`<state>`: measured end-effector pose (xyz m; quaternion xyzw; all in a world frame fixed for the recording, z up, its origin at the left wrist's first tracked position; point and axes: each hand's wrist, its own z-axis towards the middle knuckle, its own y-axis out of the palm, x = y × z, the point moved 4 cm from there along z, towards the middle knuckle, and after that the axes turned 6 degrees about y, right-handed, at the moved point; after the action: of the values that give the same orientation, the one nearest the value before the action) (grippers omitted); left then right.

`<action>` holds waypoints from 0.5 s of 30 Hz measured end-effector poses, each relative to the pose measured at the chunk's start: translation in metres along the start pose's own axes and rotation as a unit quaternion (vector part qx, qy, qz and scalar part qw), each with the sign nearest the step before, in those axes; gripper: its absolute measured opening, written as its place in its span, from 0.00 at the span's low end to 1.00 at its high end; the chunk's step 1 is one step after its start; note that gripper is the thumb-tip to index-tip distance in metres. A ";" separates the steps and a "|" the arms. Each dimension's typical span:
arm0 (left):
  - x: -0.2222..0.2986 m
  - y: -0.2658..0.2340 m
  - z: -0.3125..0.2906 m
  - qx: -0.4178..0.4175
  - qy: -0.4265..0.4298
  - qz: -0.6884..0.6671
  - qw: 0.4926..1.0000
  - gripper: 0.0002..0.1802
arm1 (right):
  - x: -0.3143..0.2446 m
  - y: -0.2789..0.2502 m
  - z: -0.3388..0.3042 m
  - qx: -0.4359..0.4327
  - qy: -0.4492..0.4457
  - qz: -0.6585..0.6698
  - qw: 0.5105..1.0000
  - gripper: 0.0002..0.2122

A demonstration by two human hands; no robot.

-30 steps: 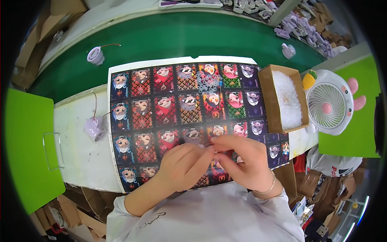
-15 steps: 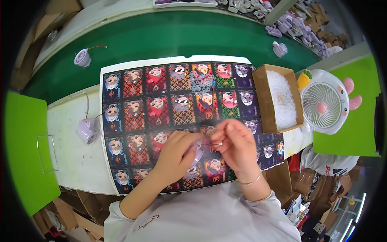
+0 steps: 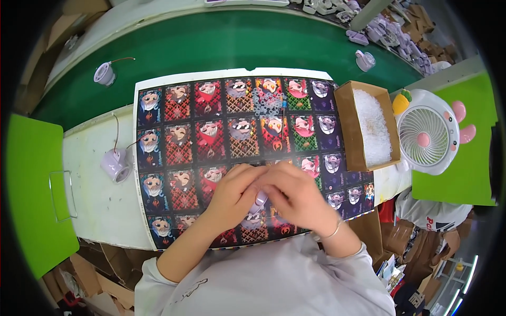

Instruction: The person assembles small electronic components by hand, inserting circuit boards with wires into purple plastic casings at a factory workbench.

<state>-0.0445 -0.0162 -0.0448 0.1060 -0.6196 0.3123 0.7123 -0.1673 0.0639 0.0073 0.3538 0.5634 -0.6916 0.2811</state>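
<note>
My left hand (image 3: 234, 194) is closed round a small lilac plastic part (image 3: 260, 200), which is mostly covered by the fingers. Curled over the same part, my right hand (image 3: 298, 196) brings its fingertips against those of the left. Whatever the right fingers pinch is hidden. Both hands are just above a dark printed sheet (image 3: 179, 159) with rows of cartoon pictures. Beyond them, a loose pile of small translucent rings (image 3: 268, 103) lies on the sheet, beside a thin stick-like tool with a blue end (image 3: 284, 104).
A cardboard box (image 3: 345, 131) of small clear pieces stands right, beside a white fan (image 3: 428, 132). One lilac cup-shaped part (image 3: 116, 165) with wires sits left. Across the green belt (image 3: 184, 47) are another wired lilac part (image 3: 105, 73) and a lilac piece (image 3: 365, 61).
My right hand has moved left and down onto the lilac part, meeting my left hand. The thin wire with a white end, seen earlier at its fingers, is now hidden.
</note>
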 end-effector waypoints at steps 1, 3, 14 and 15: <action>-0.002 0.000 -0.002 -0.010 -0.017 -0.008 1.000 0.19 | 0.007 -0.006 0.005 -0.008 -0.024 0.006 1.000 0.12; 0.000 0.003 0.000 -0.017 -0.023 -0.028 0.999 0.19 | 0.024 -0.027 0.021 0.059 -0.032 -0.096 0.993 0.12; -0.003 0.005 -0.001 -0.005 -0.013 -0.033 0.999 0.20 | 0.072 -0.031 0.038 0.010 -0.039 -0.420 0.906 0.06; -0.004 0.004 -0.001 -0.006 -0.019 -0.035 0.999 0.20 | 0.064 -0.028 0.030 0.034 -0.062 -0.364 0.929 0.06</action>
<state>-0.0464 -0.0133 -0.0495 0.1294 -0.6304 0.2816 0.7118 -0.2329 0.0410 -0.0245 0.0898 0.6109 -0.7859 0.0323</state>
